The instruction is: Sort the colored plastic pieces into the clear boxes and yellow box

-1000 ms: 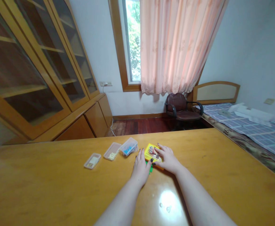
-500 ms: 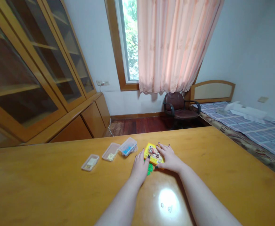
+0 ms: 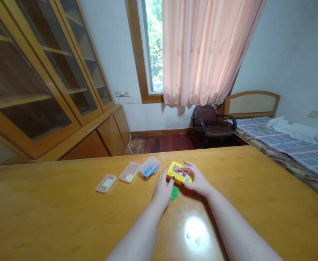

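Yellow box (image 3: 179,175) is gripped at opposite sides by left hand (image 3: 163,189) and right hand (image 3: 198,179), just right of blue-filled case (image 3: 149,167). Should be held level, squeezed lightly; green pieces (image 3: 174,193), case's near right, best left unbumped.

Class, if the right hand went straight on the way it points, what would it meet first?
The right hand would first meet the yellow box, which it touches; depth beyond is unclear.

Yellow box (image 3: 176,174): right end partly hidden by right hand (image 3: 198,181). Green pieces (image 3: 174,193): partly behind left hand (image 3: 162,190), count unclear. Bed (image 3: 311,152), far right: cut off.
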